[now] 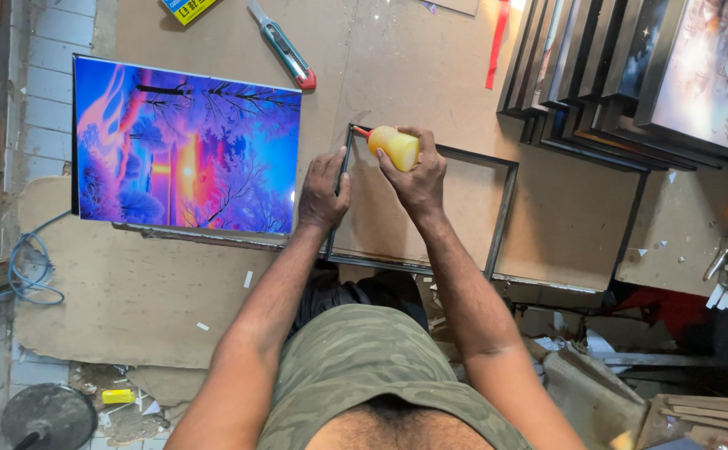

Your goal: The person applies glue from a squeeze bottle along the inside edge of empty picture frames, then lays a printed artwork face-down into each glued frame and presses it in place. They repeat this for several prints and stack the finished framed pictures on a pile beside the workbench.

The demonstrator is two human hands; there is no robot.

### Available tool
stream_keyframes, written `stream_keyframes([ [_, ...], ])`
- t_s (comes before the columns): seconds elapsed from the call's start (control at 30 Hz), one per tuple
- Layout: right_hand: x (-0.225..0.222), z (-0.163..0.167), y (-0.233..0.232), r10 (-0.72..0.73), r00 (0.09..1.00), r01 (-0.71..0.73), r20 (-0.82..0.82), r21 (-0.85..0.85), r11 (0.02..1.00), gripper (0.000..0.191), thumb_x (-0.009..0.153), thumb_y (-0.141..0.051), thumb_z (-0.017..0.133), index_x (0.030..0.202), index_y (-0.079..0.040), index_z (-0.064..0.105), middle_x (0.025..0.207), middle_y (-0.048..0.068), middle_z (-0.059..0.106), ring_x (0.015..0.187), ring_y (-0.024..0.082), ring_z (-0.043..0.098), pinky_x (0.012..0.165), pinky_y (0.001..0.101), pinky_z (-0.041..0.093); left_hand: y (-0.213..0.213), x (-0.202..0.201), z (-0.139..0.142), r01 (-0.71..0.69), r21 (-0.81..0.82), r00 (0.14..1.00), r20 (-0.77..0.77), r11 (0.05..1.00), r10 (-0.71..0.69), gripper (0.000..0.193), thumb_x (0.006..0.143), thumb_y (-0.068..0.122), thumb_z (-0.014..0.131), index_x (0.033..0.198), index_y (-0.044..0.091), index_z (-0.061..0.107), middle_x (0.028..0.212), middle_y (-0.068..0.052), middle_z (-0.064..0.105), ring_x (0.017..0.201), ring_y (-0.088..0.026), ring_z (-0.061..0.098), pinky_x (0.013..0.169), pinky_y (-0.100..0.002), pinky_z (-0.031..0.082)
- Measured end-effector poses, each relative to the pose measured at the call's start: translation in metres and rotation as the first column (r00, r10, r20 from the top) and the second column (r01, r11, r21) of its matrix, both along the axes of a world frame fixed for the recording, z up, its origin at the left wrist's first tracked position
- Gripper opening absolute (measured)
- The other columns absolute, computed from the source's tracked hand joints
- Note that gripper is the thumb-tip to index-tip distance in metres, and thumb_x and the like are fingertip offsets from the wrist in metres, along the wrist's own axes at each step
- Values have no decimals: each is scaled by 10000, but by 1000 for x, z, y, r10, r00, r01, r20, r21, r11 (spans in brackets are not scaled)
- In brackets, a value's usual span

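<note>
An empty black picture frame [504,202] lies flat on the brown board worktop [397,58]. My left hand [322,193] presses on the frame's left rail near its far corner. In my right hand [418,177] is a small yellow glue bottle [394,146] with an orange nozzle, tipped so the nozzle points at that far left corner of the frame. A glossy print [187,147] of a pink, blue and orange sunset with bare trees lies to the left of the frame.
A utility knife [283,46] with a red tip lies at the back of the worktop. A row of framed pictures [631,71] leans at the back right. A blue cable [30,271] hangs at the left edge. Scraps and wood strips [697,408] litter the floor.
</note>
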State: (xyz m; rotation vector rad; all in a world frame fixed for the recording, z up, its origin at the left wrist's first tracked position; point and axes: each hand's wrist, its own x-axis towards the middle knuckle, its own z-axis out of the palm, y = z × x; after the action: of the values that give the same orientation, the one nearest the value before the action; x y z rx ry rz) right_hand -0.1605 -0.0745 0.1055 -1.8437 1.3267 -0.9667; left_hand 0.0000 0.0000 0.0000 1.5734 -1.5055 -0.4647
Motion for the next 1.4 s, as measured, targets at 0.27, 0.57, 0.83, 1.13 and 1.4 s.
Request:
stream_keyframes([
  [0.27, -126, 12, -1, -277, 955, 288, -110, 97, 953, 409, 903, -145, 840, 1211, -29, 599, 947, 139, 768, 782, 191, 783, 679, 306, 654, -2, -10, -3, 11, 33, 999, 38, 999, -13, 521, 909, 27, 619, 1424, -7, 550, 1257, -200, 590, 1200, -384, 573, 1063, -466, 472],
  [0.57, -227, 12, -4, -482, 822, 449, -302, -175, 876, 416, 874, -104, 893, 1174, -23, 617, 958, 174, 748, 826, 288, 777, 694, 388, 636, -2, -21, -4, 14, 58, 996, 92, 998, -19, 509, 926, 29, 610, 1434, 22, 583, 1329, -202, 590, 1248, -377, 566, 1081, -456, 467],
  [0.83, -204, 20, 36, -394, 755, 299, -525, -260, 918, 467, 842, -101, 856, 1200, -48, 561, 1056, 216, 693, 914, 393, 718, 762, 475, 614, -3, -24, -7, 13, 48, 987, 158, 999, -20, 526, 918, 38, 606, 1442, 0, 574, 1334, -211, 582, 1235, -395, 559, 1078, -488, 453],
  [1.13, -212, 46, 185, -355, 694, 453, -626, -4, 892, 453, 813, -163, 850, 1176, -55, 601, 1029, 231, 707, 882, 408, 730, 727, 475, 606, -2, -30, -10, 9, 70, 985, 169, 997, -21, 522, 936, 31, 582, 1458, 0, 567, 1347, -220, 572, 1245, -398, 543, 1081, -496, 443],
  [1.4, -221, 52, 181, -478, 828, 534, -293, 149, 832, 491, 805, -126, 873, 1215, -60, 612, 1013, 178, 738, 874, 311, 751, 741, 398, 614, 9, -39, 2, 21, 25, 998, 62, 999, -23, 493, 947, 48, 578, 1434, -26, 555, 1324, -236, 581, 1232, -411, 553, 1080, -496, 442],
])
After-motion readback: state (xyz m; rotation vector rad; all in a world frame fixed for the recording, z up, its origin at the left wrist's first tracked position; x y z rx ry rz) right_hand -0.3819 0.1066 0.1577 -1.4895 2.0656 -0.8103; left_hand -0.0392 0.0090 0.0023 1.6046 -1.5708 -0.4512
